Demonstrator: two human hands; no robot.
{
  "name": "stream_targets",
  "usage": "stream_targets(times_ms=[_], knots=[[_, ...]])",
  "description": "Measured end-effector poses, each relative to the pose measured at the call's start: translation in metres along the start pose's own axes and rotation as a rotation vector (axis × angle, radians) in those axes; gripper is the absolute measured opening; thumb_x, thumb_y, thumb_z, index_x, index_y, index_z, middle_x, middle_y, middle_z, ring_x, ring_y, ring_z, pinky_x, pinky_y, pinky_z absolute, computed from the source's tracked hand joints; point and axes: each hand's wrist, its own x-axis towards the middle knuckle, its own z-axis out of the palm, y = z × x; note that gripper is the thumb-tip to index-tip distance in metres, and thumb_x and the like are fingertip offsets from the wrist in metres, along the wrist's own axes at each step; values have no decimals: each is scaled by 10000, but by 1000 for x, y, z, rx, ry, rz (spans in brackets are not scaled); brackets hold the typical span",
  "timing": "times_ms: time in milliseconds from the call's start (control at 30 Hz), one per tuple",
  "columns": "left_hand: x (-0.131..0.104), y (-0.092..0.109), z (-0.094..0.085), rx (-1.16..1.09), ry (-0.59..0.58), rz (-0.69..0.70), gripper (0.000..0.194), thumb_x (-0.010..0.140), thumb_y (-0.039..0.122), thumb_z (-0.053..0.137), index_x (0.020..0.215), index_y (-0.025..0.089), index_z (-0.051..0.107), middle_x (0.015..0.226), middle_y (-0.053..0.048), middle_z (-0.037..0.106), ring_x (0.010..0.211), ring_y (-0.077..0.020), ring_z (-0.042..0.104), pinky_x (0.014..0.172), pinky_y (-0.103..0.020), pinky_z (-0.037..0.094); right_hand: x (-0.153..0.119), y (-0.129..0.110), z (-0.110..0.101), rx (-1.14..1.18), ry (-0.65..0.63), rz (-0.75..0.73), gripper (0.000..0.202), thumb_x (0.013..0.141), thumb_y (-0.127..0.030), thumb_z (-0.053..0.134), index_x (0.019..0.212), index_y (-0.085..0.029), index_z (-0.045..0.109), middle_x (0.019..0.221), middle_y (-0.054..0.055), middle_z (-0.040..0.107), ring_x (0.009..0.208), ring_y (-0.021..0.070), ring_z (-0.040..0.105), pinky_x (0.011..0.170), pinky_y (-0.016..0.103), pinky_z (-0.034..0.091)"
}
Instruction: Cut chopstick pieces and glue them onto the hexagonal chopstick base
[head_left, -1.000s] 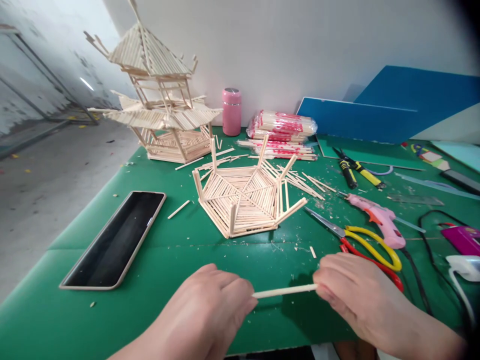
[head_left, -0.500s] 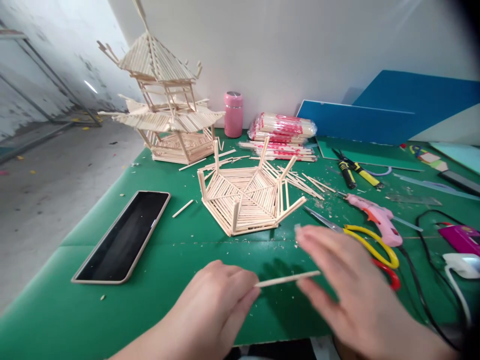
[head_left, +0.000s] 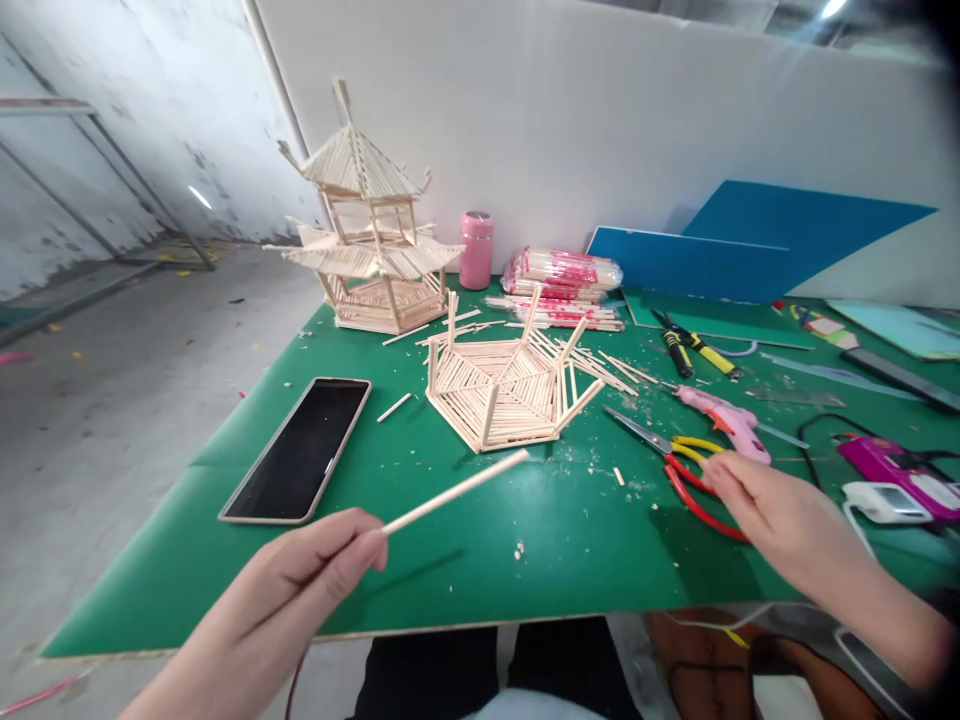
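My left hand (head_left: 322,565) is closed on one end of a thin wooden stick (head_left: 457,490), which points up and to the right above the table. My right hand (head_left: 757,505) pinches the yellow handle of the scissors (head_left: 686,470); their blades lie toward the hexagonal stick base. That base (head_left: 499,400), with short upright posts at its corners, rests in the middle of the table. A short stick offcut (head_left: 619,476) lies left of the scissors.
A stick pagoda (head_left: 375,250) stands at the back left, beside a pink bottle (head_left: 476,250) and bagged sticks (head_left: 562,272). Left lies a phone (head_left: 300,450). Pliers (head_left: 694,345), a pink glue gun (head_left: 724,420) and a purple device (head_left: 892,470) with cords occupy the right.
My right hand has moved right, away from the stick, and taken hold of the scissors, whose handles have shifted. My left hand has moved left with the stick. The view has shifted.
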Motion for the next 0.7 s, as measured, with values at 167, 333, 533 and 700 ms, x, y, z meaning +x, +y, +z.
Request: stream_targets(times_ms=[167, 333, 533, 700], knots=[[-4, -7, 1, -268, 0, -98, 360, 857, 453, 372, 601, 202, 406, 604, 44, 321, 559, -108, 302, 501, -179, 322, -5, 17, -9, -426, 169, 80, 357, 838, -340, 361, 1127, -186, 502, 1162, 142, 552, 947, 357, 549, 724, 509, 402], [2, 10, 13, -266, -37, 17, 329, 869, 405, 375, 628, 199, 463, 581, 35, 360, 543, -110, 328, 487, -196, 316, 5, -35, -15, 100, 199, -109, 292, 820, -324, 475, 553, -218, 527, 878, 60, 634, 943, 246, 577, 836, 430, 424], [17, 48, 40, -264, -200, 324, 248, 868, 275, 402, 702, 197, 569, 1062, -50, 543, 1004, -184, 497, 800, -270, 422, 17, -115, -24, 403, -445, -396, 328, 856, -163, 430, 1158, -254, 522, 1195, 30, 551, 1032, 154, 556, 866, 286, 462], [35, 54, 52, -413, -580, 220, 263, 886, 277, 364, 725, 173, 544, 724, -23, 582, 668, -120, 543, 675, -259, 455, 30, -131, -33, 723, -562, -405, 322, 874, -103, 382, 1081, -250, 580, 1214, 3, 529, 910, 98, 586, 828, 221, 477]])
